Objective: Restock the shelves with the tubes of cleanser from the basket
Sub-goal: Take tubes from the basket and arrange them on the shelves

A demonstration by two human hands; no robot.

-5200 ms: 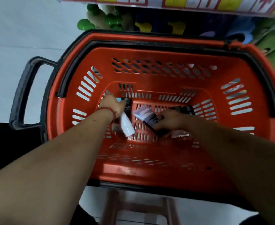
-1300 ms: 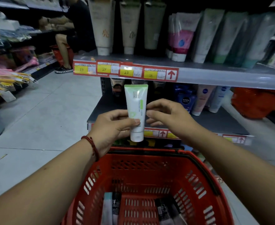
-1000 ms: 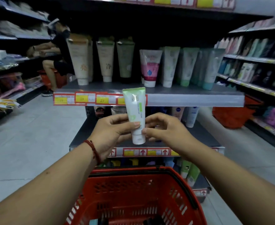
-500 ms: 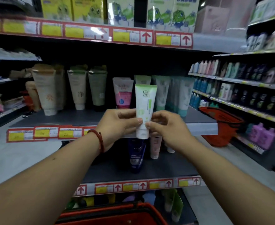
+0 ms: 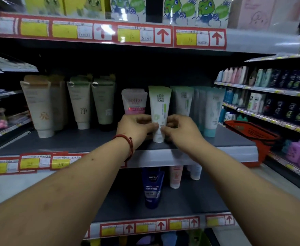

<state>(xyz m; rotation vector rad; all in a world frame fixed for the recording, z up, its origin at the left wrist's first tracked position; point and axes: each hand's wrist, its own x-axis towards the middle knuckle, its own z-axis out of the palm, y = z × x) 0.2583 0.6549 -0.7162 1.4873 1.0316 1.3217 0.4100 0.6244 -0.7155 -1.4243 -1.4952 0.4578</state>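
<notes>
While the green-and-white cleanser tube (image 5: 159,110) is pinched cap-down at the shelf (image 5: 85,141) by the left hand (image 5: 136,127) and right hand (image 5: 182,130), release is judged pending. Further stock is not shown.

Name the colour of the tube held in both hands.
The tube is white with a pale green top and green markings; head view.
</notes>
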